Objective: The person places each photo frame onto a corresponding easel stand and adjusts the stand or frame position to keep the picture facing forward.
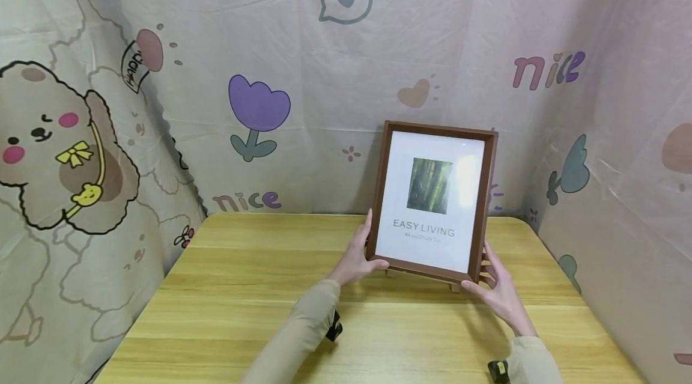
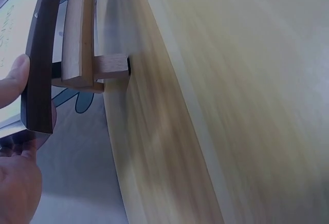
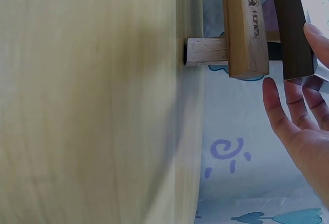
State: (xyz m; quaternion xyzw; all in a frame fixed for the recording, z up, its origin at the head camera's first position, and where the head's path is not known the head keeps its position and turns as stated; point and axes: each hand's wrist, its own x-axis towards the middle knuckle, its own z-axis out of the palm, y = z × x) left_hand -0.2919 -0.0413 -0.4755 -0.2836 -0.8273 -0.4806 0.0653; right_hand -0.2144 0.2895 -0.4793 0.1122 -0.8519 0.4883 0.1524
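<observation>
Both hands hold a brown picture frame [image 1: 432, 192] upright and slightly tilted. It has a white sheet, a small green picture and the words "EASY LIVING". My left hand [image 1: 357, 255] grips the lower left corner, thumb in front and fingers at the side. At the lower right corner my right hand [image 1: 500, 294] grips likewise, its thumb on the front edge. Below the frame stands a small wooden easel [image 2: 79, 34], mostly hidden in the head view. In the right wrist view, a gap separates the frame's dark bottom edge [image 3: 293, 34] from the easel's ledge [image 3: 245, 34].
The easel's feet [image 1: 456, 288] stand on a wood-grain table [image 1: 243, 288] with rounded back corners. Printed cloth [image 1: 335, 71] hangs behind the table and at both sides. A dark wrist device [image 1: 334, 327] sits at the left sleeve, another [image 1: 498, 371] at the right.
</observation>
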